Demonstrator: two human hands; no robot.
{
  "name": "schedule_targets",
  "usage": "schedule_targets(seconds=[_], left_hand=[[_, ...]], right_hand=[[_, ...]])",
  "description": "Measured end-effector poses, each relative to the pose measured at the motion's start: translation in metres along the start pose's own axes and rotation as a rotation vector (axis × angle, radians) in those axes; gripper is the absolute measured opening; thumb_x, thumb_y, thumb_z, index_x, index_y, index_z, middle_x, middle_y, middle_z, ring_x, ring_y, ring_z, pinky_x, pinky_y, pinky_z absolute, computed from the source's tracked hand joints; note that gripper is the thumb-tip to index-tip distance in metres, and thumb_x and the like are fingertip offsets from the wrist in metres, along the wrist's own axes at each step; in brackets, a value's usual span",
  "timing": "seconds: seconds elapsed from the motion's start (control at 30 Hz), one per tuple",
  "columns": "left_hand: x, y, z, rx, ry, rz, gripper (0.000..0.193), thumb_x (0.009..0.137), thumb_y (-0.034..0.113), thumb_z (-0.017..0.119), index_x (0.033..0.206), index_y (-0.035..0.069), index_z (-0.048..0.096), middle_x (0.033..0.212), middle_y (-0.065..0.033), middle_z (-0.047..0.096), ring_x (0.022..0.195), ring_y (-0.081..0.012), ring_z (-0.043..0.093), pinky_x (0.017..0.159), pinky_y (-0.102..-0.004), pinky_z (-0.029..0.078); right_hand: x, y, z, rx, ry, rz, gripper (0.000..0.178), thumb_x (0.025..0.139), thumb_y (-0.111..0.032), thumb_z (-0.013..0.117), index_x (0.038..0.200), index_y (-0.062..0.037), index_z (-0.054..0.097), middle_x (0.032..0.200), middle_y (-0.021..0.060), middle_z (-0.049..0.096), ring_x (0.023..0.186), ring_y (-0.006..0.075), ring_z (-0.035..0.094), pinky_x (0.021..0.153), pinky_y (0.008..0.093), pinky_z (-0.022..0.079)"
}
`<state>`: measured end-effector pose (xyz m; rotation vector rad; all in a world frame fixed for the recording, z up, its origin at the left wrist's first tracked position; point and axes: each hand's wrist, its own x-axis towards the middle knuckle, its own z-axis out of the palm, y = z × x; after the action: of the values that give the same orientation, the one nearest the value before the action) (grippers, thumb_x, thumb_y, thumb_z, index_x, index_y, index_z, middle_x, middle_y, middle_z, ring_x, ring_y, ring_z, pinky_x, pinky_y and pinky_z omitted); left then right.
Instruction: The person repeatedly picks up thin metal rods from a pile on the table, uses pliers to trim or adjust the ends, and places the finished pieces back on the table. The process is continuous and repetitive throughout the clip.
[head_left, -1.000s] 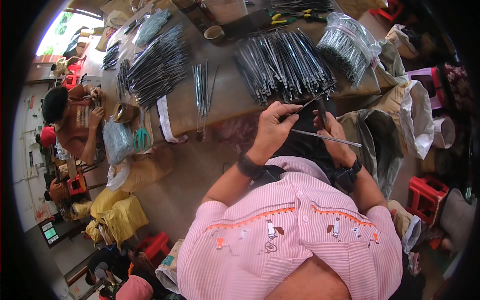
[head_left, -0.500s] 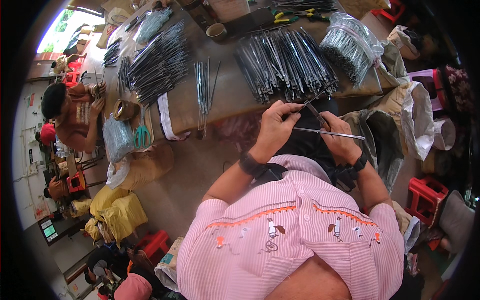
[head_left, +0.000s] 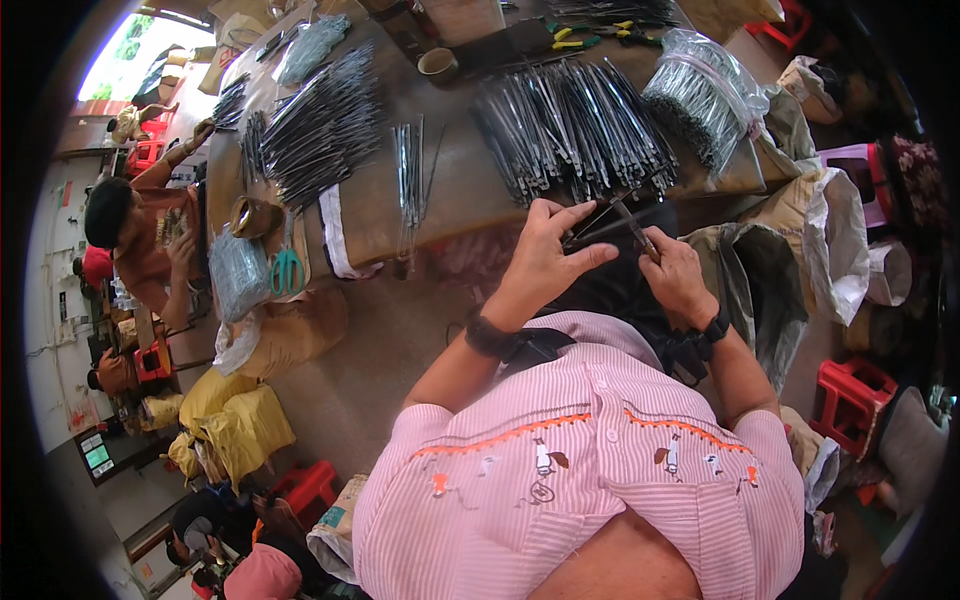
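Broadly, a long worktable point(head_left: 470, 190) spans the far side, heaped with a big pile of dark metal rods point(head_left: 575, 125). Nearer, just off its near edge, the left hand point(head_left: 545, 262) pinches a thin rod point(head_left: 600, 228) between fingers and thumb, while the right hand point(head_left: 675, 275) is clamped around a small tool point(head_left: 637, 230) touching that rod.

Just beyond the hands, at the near edge of the worktop point(head_left: 470, 190), lies a large fan of metal rods point(head_left: 570, 125), with a bag of rods point(head_left: 700, 95) to its right and pliers point(head_left: 590, 35) behind it. Left of the hands a small rod bundle point(head_left: 410, 170) lies on the worktop, a bigger rod pile point(head_left: 320, 125) farther left. Scissors point(head_left: 287, 268) lie at the worktop's left end, well apart from the hands.
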<state>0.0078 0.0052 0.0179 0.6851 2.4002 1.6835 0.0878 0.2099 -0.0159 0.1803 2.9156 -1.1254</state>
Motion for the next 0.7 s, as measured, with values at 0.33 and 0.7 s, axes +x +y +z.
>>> schedule_targets(seconds=[0.33,0.7], left_hand=[[-0.005,-0.044,-0.036,0.180,0.242,-0.016,0.018,0.080,0.006,0.067,0.098,0.002,0.069,0.076,-0.0154,0.057,0.072,-0.0290,0.057,0.062,-0.0364,0.044],[0.014,-0.150,-0.130,0.931,0.473,-0.314,0.029,0.082,0.022,0.063,0.098,-0.001,0.068,0.090,-0.0229,0.060,0.088,-0.0382,0.057,0.080,-0.0448,0.046]], right_hand=[[0.012,-0.006,0.016,0.222,-0.034,0.013,0.022,0.081,-0.014,0.052,0.102,-0.0076,0.055,0.078,0.0195,0.060,0.078,0.0403,0.058,0.071,0.0465,0.045],[-0.012,0.025,0.013,0.886,-0.090,0.312,0.014,0.079,-0.007,0.048,0.092,-0.0033,0.053,0.078,0.0036,0.058,0.066,0.0092,0.053,0.057,0.0218,0.041]])
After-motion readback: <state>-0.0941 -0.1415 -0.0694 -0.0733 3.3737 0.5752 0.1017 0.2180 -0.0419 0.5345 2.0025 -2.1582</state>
